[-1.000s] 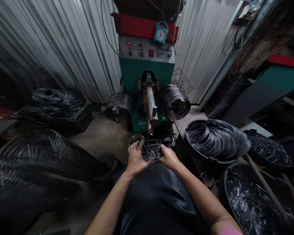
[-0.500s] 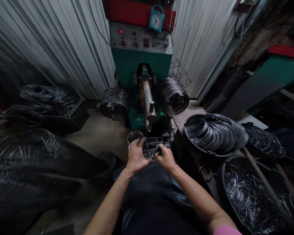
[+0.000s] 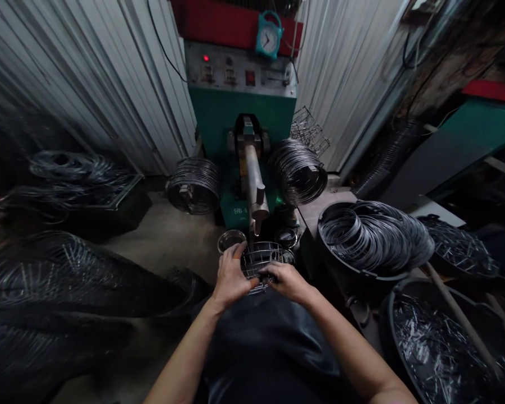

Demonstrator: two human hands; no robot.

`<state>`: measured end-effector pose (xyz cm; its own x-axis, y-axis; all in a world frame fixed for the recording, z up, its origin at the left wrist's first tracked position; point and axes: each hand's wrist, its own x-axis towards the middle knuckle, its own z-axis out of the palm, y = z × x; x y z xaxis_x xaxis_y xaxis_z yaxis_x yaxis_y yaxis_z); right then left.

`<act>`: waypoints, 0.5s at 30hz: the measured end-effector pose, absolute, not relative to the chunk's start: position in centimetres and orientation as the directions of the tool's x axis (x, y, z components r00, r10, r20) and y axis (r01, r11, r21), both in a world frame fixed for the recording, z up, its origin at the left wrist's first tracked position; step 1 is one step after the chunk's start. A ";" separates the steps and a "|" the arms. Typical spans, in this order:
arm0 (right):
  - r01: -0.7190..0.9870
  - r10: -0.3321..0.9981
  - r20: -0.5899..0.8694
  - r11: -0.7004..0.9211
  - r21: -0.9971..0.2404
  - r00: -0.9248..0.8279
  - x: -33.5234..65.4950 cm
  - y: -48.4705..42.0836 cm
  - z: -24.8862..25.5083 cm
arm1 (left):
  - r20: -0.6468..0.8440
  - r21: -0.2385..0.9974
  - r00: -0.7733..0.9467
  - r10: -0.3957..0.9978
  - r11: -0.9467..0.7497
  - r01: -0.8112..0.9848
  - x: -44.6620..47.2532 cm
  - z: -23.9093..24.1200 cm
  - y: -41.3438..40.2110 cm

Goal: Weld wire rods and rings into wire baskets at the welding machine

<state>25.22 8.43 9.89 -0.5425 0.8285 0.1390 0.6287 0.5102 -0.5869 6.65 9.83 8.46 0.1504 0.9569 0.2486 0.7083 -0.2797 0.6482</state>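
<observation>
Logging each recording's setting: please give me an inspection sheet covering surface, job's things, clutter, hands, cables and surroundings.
Surface: grey floor left of the green machine
Job's things: wire basket in front of the machine
Clutter: heaped wire rings and loose metal bits in tubs at right
Hands: left hand holds the basket's left side; right hand at its near edge, grip unclear
Cables: dark cable at the machine's left
Surroundings: ridged metal wall; teal clock on the machine

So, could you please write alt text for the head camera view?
A person's left hand holds a wire basket, the right hand at its near side, before a green machine with a metal arm. Wire coils flank the machine; wire rings fill a tub at right.
</observation>
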 end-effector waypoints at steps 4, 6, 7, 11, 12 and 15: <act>0.626 0.817 0.166 0.538 -0.565 -0.552 25.0 8.9 9.1 | 0.259 0.656 0.167 0.951 -0.300 0.693 6.4 7.9 10.3; 0.631 0.817 0.183 0.545 -0.552 -0.547 24.9 9.1 9.1 | 0.272 0.665 0.171 0.947 -0.313 0.678 6.3 7.6 10.6; 0.634 0.817 0.190 0.549 -0.544 -0.544 24.8 9.2 9.1 | 0.274 0.669 0.172 0.946 -0.316 0.673 6.3 7.6 10.8; 0.631 0.807 0.212 0.569 -0.528 -0.551 24.6 9.6 9.2 | 0.259 0.675 0.203 0.944 -0.327 0.661 5.9 7.9 11.5; 0.628 0.805 0.219 0.573 -0.527 -0.551 24.6 9.7 9.2 | 0.251 0.681 0.223 0.942 -0.336 0.651 5.7 8.1 11.7; 0.623 0.803 0.237 0.580 -0.525 -0.547 24.8 9.7 9.1 | 0.207 0.748 0.327 0.922 -0.364 0.555 4.4 8.8 12.1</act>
<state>24.82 9.75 9.12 -0.5474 0.8026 0.2368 0.6229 0.5798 -0.5252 4.40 12.13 8.79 0.3266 0.9222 0.2070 0.5548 -0.3644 0.7479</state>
